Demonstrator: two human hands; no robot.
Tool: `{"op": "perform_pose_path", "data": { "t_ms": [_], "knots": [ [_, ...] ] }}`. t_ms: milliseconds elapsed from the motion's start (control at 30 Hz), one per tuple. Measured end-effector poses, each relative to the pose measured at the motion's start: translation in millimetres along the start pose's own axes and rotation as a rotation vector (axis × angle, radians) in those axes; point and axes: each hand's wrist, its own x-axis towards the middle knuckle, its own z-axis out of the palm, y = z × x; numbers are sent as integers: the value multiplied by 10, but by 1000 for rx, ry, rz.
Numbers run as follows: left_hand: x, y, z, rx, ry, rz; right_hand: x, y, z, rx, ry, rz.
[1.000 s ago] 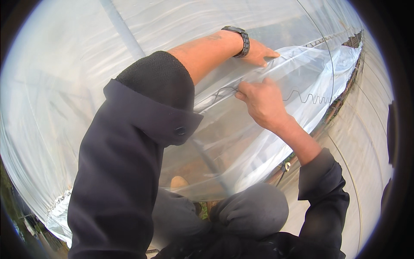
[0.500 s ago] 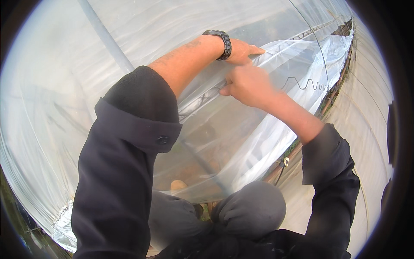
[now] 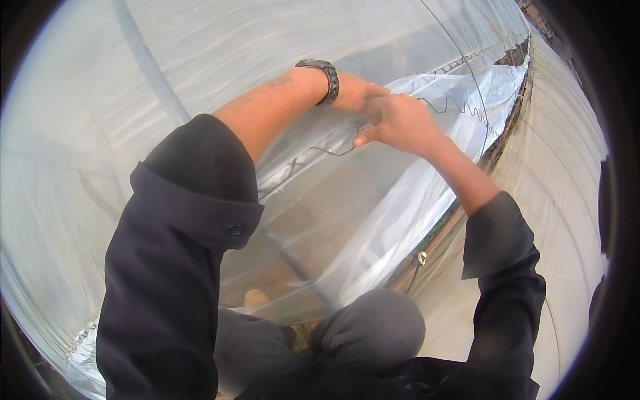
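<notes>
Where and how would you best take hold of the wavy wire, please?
I would pinch the wavy wire at its bends just beyond the right hand, coming from the right: neither hand covers that stretch, and its curves should keep fingertips from slipping.

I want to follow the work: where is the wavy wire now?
In the head view, the wavy wire is above centre, at the right hand, showing on both sides of it; its tighter waves lie rightward, over the plastic film.

Glossy plastic film (image 3: pixel 380 247), metal wire (image 3: pixel 337 155)
</notes>
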Motion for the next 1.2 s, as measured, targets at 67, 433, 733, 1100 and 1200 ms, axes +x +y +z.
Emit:
{"op": "perform_pose_path", "data": {
  "t_ms": [67, 433, 733, 1100, 1200],
  "knots": [
    [-29, 14, -26, -20, -18, 12, 13, -41, 41, -19, 143, -78],
    [32, -99, 6, -72, -42, -6, 186, 68, 148, -72, 373, -237],
    [-65, -96, -47, -170, -26, 14, 352, 152, 227, -98, 463, -422],
    [-1, -105, 23, -108, 9, -1, 64, 373, 499, -82, 460, -271],
    [25, -142, 42, -83, 11, 29, 48, 515, 437, -206, 518, -376]
  ]
}}
